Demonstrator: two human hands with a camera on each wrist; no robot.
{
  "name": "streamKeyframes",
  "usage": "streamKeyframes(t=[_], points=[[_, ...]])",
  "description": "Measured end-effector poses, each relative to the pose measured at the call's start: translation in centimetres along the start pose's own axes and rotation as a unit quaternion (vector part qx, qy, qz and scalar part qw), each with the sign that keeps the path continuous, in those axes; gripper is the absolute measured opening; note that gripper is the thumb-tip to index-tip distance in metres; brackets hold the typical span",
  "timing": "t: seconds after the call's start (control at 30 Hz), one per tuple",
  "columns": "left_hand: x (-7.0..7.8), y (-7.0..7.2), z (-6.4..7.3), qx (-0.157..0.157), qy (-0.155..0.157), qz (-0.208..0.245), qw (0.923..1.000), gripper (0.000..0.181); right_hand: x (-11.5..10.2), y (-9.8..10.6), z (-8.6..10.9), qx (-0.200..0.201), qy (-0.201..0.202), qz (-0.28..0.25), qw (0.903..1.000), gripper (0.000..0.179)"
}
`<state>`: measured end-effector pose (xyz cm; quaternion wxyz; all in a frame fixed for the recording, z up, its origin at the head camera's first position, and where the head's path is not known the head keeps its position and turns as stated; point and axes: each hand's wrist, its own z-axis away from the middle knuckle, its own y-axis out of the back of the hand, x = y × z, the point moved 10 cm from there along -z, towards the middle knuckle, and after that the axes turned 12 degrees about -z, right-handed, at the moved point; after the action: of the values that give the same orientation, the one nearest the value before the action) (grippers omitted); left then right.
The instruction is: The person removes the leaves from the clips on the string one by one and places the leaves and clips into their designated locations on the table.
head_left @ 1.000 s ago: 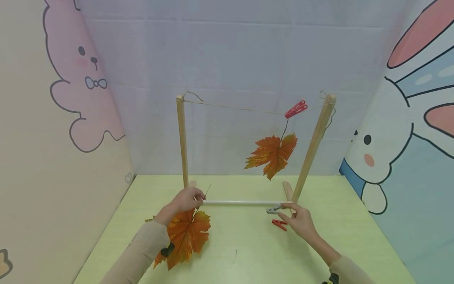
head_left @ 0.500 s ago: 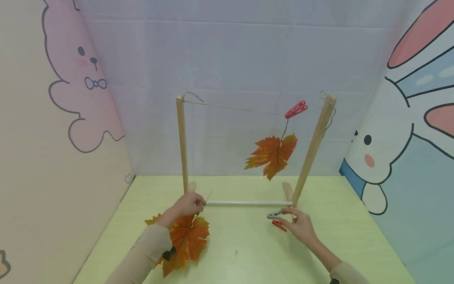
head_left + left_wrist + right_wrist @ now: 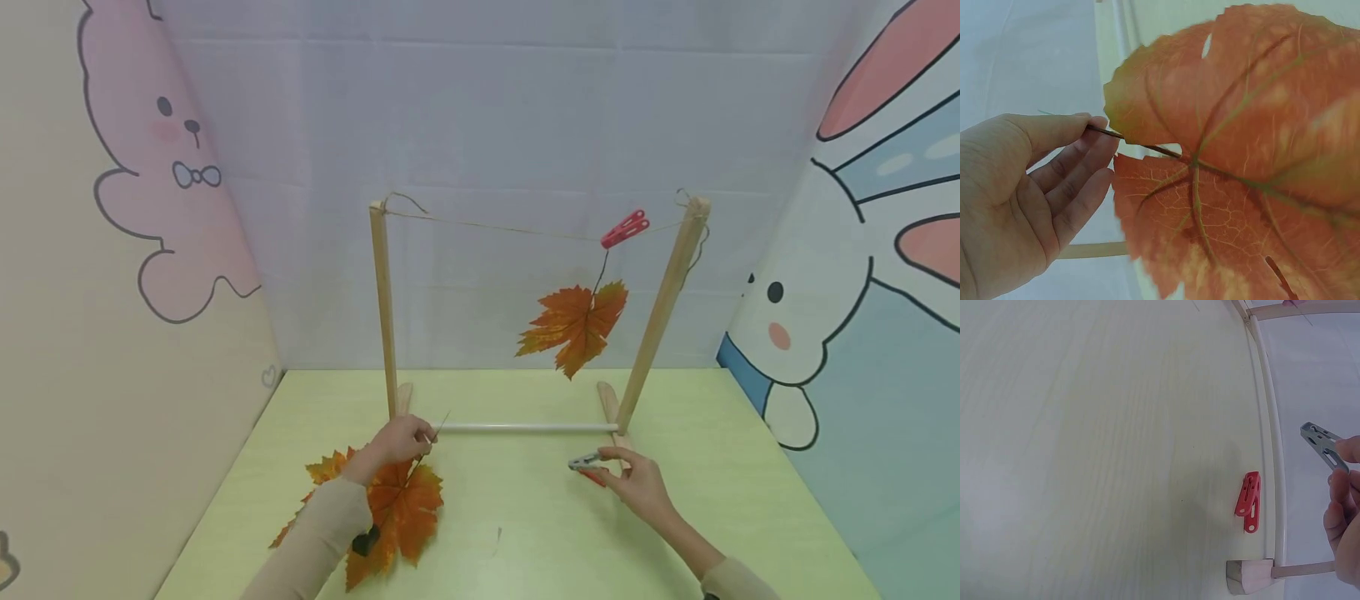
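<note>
My left hand (image 3: 405, 437) pinches the thin dark stem of an orange maple leaf (image 3: 408, 508) between thumb and fingers. In the left wrist view the leaf (image 3: 1241, 144) spreads out to the right of the fingertips. My right hand (image 3: 641, 486) pinches a grey clothespin (image 3: 583, 461) by its handle end, held above the table. Below it lies a red clothespin (image 3: 1249, 501) on the tabletop, mostly covered by hand and grey clothespin in the head view. Another orange leaf (image 3: 324, 468) shows behind the left forearm, partly hidden.
A wooden frame has two upright posts (image 3: 663, 317), a white crossbar (image 3: 517, 427) and twine (image 3: 495, 226) strung between the tops. From the twine a pink-red clothespin (image 3: 624, 229) hangs a maple leaf (image 3: 577, 327). Cartoon-printed walls enclose the pale table (image 3: 517, 517).
Both hands have come down slightly toward me. The grey clothespin moved lower with the right hand and now overlaps the red one. More of the rear leaf shows at the left.
</note>
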<state>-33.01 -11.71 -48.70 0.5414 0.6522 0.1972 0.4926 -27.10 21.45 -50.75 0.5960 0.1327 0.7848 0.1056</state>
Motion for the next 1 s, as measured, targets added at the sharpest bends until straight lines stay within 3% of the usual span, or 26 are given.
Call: streamKeyframes(t=[0.27, 0.47, 0.8, 0.9, 1.0], points=[[-0.8, -1.1, 0.0, 0.014, -0.016, 0.009, 0.9997, 0.014, 1.0, 0.0, 0.5, -0.010, -0.036, -0.015, 0.9992, 0.031], [-1.3, -1.6, 0.1, 0.049, -0.018, 0.010, 0.9986, 0.016, 1.3, 0.1, 0.8, -0.002, -0.039, -0.016, 0.9991, 0.032], [-2.7, -2.9, 0.0, 0.102, 0.016, 0.052, 0.9933, 0.017, 2.5, 0.0, 1.3, -0.007, -0.069, -0.039, 0.9968, 0.030], [-2.8, -3.0, 0.4, 0.119, 0.016, 0.049, 0.9916, 0.014, 2.9, -0.4, 1.6, -0.017, -0.076, -0.054, 0.9955, 0.029], [-2.8, -3.5, 0.6, 0.117, 0.023, 0.037, 0.9922, 0.013, 3.3, -0.5, 2.1, -0.026, -0.082, -0.064, 0.9942, 0.030]])
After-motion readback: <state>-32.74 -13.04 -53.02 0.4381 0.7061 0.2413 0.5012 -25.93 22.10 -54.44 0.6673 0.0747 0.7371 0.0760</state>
